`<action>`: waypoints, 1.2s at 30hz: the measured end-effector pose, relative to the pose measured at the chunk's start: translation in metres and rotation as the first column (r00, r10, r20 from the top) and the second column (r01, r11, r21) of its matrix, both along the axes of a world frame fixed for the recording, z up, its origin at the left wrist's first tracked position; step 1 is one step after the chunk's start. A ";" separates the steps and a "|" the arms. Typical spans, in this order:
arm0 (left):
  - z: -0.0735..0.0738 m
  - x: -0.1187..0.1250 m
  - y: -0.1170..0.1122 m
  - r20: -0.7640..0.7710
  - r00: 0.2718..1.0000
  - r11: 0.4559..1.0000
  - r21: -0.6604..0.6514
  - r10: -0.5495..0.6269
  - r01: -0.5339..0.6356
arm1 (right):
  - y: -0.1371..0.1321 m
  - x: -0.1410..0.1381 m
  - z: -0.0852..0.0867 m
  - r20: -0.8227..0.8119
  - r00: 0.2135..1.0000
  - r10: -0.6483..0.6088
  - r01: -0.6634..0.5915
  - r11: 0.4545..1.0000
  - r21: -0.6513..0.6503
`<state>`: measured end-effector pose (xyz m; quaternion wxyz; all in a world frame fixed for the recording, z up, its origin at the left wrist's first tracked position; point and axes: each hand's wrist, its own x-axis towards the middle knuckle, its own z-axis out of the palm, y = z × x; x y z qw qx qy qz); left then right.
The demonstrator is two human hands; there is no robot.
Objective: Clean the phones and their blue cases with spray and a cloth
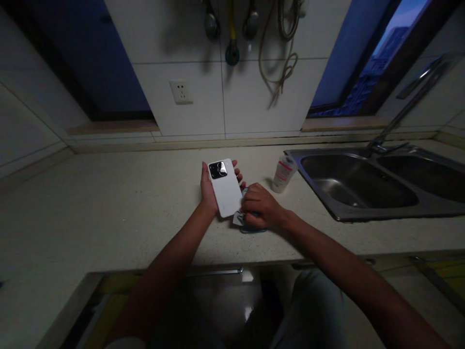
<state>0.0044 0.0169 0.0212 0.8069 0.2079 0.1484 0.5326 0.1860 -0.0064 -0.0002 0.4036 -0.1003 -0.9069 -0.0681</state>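
Left hand (208, 193) clasps the phone (227, 195) inside the surface's (145, 208) front edge; right hand (260, 206) curls at a pale scrap (238, 218), pinch unclear; a slack left grip could drop the phone!

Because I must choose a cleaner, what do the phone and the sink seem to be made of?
Phone: smooth white, perhaps glass or plastic; its plain, even surface leaves this open. Sink: probably stainless steel, satin, judging by its grey metallic sheen.

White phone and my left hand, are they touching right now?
Touching. The head view shows the left hand holding the white phone, thumb along one edge, fingertips showing past the other.
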 end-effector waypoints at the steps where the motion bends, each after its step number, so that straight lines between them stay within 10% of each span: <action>1: 0.001 -0.001 0.000 0.007 1.000 1.000 0.004 0.011 -0.011 | 0.001 0.001 0.000 -0.017 0.999 -0.031 0.031 1.000 -0.001; 14: 0.005 -0.010 0.005 0.024 0.998 0.997 0.045 0.060 -0.061 | 0.005 0.009 -0.006 -0.307 0.809 -0.501 0.366 0.838 -0.404; 22: 0.009 -0.008 0.001 0.029 1.000 1.000 0.028 -0.004 0.003 | 0.013 0.017 -0.004 -0.167 0.749 -0.641 0.526 0.728 -0.440; 30: 0.004 -0.007 0.007 -0.033 0.999 1.000 0.024 -0.008 0.009 | 0.012 0.022 0.010 0.400 0.399 -0.825 0.902 0.274 -0.335; 36: 0.000 -0.007 0.011 -0.121 0.993 0.998 0.059 -0.019 0.026 | 0.010 0.027 0.012 0.470 0.376 -0.798 0.917 0.249 -0.311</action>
